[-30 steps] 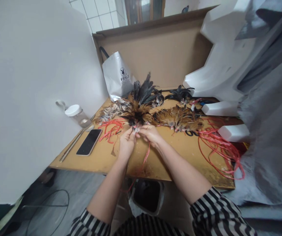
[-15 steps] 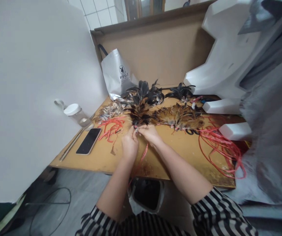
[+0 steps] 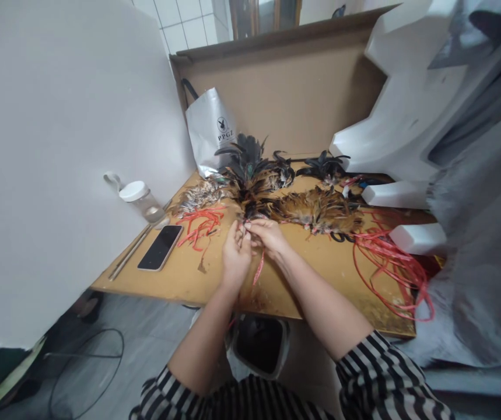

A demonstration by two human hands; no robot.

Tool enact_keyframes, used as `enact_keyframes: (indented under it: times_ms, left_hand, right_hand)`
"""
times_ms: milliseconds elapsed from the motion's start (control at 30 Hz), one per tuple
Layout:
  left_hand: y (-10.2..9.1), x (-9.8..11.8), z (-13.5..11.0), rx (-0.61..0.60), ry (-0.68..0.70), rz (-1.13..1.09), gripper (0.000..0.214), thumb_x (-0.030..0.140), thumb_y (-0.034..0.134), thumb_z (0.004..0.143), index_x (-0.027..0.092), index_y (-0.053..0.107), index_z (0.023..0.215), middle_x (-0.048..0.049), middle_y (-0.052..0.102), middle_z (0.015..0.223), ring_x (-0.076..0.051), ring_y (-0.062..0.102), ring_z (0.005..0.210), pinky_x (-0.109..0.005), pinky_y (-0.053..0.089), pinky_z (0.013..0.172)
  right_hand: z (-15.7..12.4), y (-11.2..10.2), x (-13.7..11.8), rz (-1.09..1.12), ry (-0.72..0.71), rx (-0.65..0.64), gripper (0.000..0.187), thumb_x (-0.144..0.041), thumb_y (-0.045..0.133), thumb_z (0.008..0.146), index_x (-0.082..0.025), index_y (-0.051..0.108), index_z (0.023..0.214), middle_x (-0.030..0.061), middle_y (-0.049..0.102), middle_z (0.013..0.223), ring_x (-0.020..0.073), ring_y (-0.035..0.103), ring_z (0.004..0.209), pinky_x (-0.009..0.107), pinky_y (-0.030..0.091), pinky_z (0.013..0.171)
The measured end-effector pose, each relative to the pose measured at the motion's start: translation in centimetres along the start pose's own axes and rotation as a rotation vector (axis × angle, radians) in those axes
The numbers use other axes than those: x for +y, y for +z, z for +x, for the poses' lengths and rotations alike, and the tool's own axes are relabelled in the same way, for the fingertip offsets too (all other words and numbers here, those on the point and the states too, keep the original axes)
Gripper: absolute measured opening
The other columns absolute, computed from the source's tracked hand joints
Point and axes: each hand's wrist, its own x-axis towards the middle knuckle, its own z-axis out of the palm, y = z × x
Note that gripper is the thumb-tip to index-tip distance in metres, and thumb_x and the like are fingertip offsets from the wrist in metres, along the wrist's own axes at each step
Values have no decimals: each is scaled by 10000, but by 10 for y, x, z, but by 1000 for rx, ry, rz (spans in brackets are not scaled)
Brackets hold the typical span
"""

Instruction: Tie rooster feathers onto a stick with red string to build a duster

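My left hand (image 3: 236,256) is closed around the bound base of a feather bundle (image 3: 250,172), whose dark plumes fan out away from me. From the other side, my right hand (image 3: 270,238) pinches at that same base, fingertips against those of the left. A strip of red plastic string (image 3: 259,269) hangs down between the hands. The fingers hide the exact point where string and feather ends meet. Just right of the hands lies a row of brown feather bundles (image 3: 318,211). Pale speckled feathers (image 3: 202,197) lie to the left.
Cut red strips (image 3: 200,224), a phone (image 3: 161,248) and a lidded clear cup (image 3: 143,201) are at left. A silver bag (image 3: 210,131) stands behind. Black feathers (image 3: 322,166) lie farther back. Tangled red string (image 3: 392,262) and white foam blocks (image 3: 419,238) occupy the right. A bin (image 3: 261,347) stands below the edge.
The hands have shifted slightly and the left fingers have curled in more around the bundle's base. The plumes spread taller and wider. The camera view has moved a little.
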Motion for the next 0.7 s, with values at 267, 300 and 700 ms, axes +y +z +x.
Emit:
enact_keyframes:
  times_ms: [267,300,700]
  left_hand:
    - [-15,31,2,-286,-544,-638,311,412,651,714,138,537,808,30,505,588,-21,406,416,-107,217,337]
    - [-15,33,2,-326,-596,-667,310,419,640,725,144,532,816,33,498,581,-15,382,401,-101,184,327]
    - [-24,15,5,-120,-310,-266,387,509,621,686,145,511,613,58,442,421,-24,266,295,-176,144,315]
  right_hand:
    - [-3,-10,-6,39,34,-255,231,-320,758,575,-132,648,653,-52,483,465,6,296,355,167,101,361]
    - [-3,-11,-5,39,42,-268,230,-319,761,575,-134,649,652,-33,529,503,10,332,366,167,109,363]
    - [2,-4,5,-144,19,-155,271,-364,755,578,-134,636,655,-62,482,427,21,253,338,205,119,362]
